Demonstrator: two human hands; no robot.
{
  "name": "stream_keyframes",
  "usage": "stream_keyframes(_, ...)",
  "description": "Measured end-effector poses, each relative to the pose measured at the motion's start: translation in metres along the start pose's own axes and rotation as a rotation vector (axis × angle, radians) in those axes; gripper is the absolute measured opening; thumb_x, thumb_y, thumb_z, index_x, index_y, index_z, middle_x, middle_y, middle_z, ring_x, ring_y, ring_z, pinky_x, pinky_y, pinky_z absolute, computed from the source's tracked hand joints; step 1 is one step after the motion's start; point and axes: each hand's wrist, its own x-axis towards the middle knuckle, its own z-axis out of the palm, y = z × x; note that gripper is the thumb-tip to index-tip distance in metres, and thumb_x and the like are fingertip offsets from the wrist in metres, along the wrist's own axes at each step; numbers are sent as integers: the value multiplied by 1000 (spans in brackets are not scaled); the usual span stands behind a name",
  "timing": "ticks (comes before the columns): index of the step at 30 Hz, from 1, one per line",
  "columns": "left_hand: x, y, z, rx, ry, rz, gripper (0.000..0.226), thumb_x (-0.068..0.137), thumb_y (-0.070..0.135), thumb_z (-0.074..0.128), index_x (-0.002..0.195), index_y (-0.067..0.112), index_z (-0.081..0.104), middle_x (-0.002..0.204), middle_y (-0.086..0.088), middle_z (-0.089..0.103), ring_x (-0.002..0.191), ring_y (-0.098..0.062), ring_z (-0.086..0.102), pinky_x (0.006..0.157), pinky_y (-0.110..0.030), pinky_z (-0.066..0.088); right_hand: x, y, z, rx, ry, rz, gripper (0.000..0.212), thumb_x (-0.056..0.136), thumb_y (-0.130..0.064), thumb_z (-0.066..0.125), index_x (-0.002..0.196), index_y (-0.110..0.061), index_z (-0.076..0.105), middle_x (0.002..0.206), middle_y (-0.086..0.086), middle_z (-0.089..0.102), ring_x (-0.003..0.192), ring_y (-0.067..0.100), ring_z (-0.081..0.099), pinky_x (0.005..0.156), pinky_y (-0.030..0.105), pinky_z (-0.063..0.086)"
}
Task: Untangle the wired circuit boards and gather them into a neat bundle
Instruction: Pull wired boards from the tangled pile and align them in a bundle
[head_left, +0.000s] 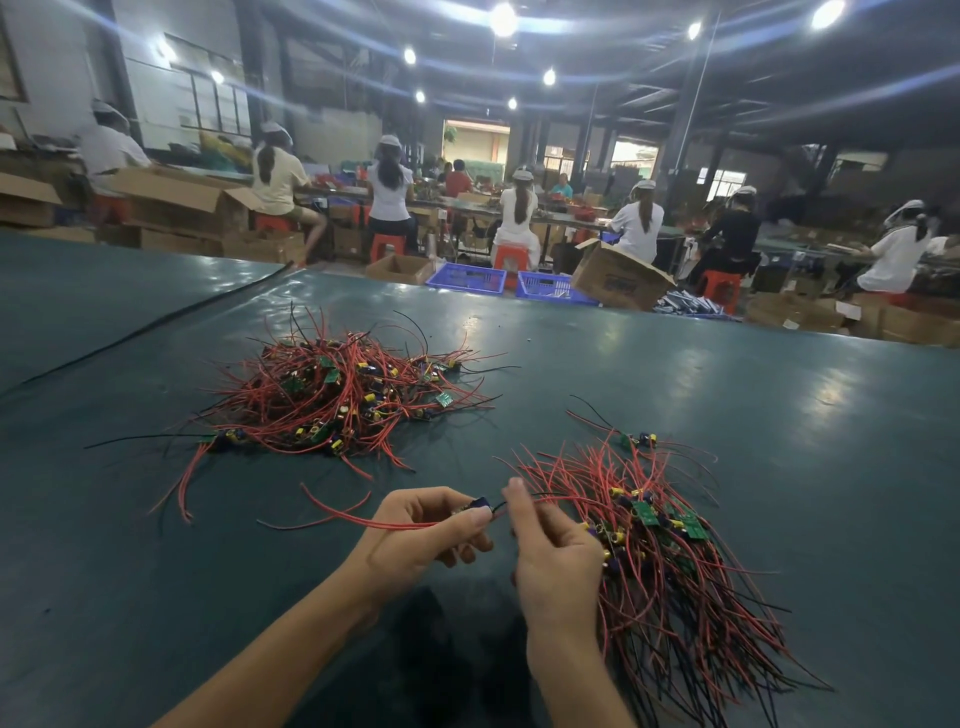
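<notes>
2 piles on table (675, 374): tangled pile (332, 395), aligned bundle (675, 551). 1 board (479, 503) in hands: left hand (421, 530) pinches it, right hand (556, 561) pinches its wire (498, 506).

Hands sorting wired boards on a dark green tabletop (701, 364).
The left hand (428, 532) pinches a small red-wired circuit board with a dark blue part (478, 503). The blurred right hand (556, 564) seems to pinch its black wire (497, 505), between a tangled heap of red-wired boards (332, 395) and a straightened bundle (680, 571).

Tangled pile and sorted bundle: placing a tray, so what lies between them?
Head view: bare table, except left hand and right hand pinching one wired board nearby.
</notes>
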Motion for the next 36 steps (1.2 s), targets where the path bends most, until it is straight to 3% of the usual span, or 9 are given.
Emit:
stream_keyframes(4, 0, -1, 0, 51, -5, 34, 11, 78, 26, 69, 75, 18, 76, 68, -4, 70, 59, -11, 61, 57, -18, 47, -6, 1, 6, -85, -93, -37, 30, 91, -27, 66, 66, -16, 77, 66, 14, 69, 62, 14, 59, 60, 25, 49)
stream_keyframes(9, 0, 2, 0, 34, -20, 43, 19, 66, 36, 75, 64, 18, 71, 66, -8, 69, 58, -15, 60, 59, -24, 48, 7, -5, -5, -26, 67, 13, 31, 93, -28, 64, 66, -21, 77, 47, -6, 40, 47, 8, 30, 47, 25, 28)
stream_keyframes(12, 0, 6, -1, 25, -44, 53, 18, 62, 37, 74, 60, 19, 71, 64, -8, 69, 57, -14, 59, 60, -24, 48, 19, -9, -17, 56, 193, 40, 29, 92, -25, 66, 66, -17, 76, 45, -13, 47, 43, 2, 36, 51, 24, 34)
stream_keyframes(16, -1, 10, -7, 17, -69, 81, 15, 64, 33, 74, 62, 18, 72, 64, -9, 69, 58, -15, 60, 60, -23, 50, 30, -10, -33, 148, 287, 57, 17, 92, -24, 66, 80, -15, 75, 43, -14, 51, 34, 2, 29, 35, 18, 27)
stream_keyframes(19, -1, 10, -8, 14, -90, 69, 16, 64, 32, 75, 63, 17, 72, 64, -10, 69, 58, -15, 60, 61, -23, 50, 30, -8, -34, 156, 303, 34, 17, 91, -25, 67, 80, -17, 76, 50, -16, 58, 36, 1, 34, 39, 17, 33)
stream_keyframes(21, -1, 7, -8, 4, -103, 54, 15, 64, 32, 74, 62, 17, 71, 63, -9, 68, 57, -15, 60, 60, -23, 50, 29, -7, -31, 184, 312, 22, 17, 92, -26, 66, 84, -16, 77, 48, -17, 53, 42, 0, 38, 49, 18, 37)
stream_keyframes(24, 0, 3, -8, -31, -65, 34, 18, 65, 35, 75, 63, 18, 71, 63, -7, 67, 56, -14, 58, 59, -23, 48, 26, -7, -27, 204, 305, 4, 22, 93, -30, 64, 80, -18, 77, 44, -14, 42, 38, 3, 27, 40, 19, 28)
stream_keyframes(30, 6, -3, -8, -185, 92, -62, 25, 65, 41, 76, 70, 17, 76, 62, -4, 63, 52, -11, 54, 53, -17, 46, 11, -6, -12, 66, 19, 99, 34, 85, -40, 69, 58, -19, 70, 52, -8, 55, 40, 4, 36, 36, 17, 30)
stream_keyframes(36, 4, -4, -2, -155, -43, -66, 39, 77, 52, 62, 69, 15, 73, 63, -4, 60, 56, -12, 54, 55, -21, 46, -11, 2, 6, -112, -375, -45, 53, 81, -58, 55, 71, -7, 67, 67, 7, 69, 68, 21, 66, 71, 35, 56)
